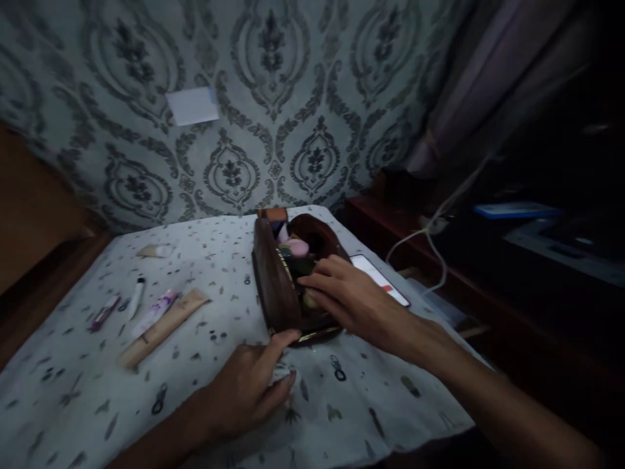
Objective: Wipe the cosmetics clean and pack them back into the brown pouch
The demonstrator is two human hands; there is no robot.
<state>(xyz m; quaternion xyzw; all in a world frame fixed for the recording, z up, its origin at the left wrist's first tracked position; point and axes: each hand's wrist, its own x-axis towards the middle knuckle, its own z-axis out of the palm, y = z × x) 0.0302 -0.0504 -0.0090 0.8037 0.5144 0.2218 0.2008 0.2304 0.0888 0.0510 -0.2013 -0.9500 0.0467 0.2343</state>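
A brown zip bag (278, 286) lies unzipped on the patterned tablecloth, its mouth facing up. Inside it I see a pink rounded item (297, 247) and other small things too dark to name. My right hand (344, 290) reaches over the bag's right side, its stretched fingers dipping into the opening beside a pale roundish item (310, 299). Whatever lies under those fingertips is partly hidden. My left hand (256, 384) is at the bag's near end, with one fingertip touching the edge by the gold zip and the thumb apart from it on the cloth.
On the tablecloth (205, 365) to the left lie a beige tube (166, 329), a purple-and-white tube (156, 312), a white pen-like stick (137, 298), a small dark purple item (105, 312) and a small beige tube (153, 251). A lit phone (381, 280) is right of the bag, near a white cable (442, 260).
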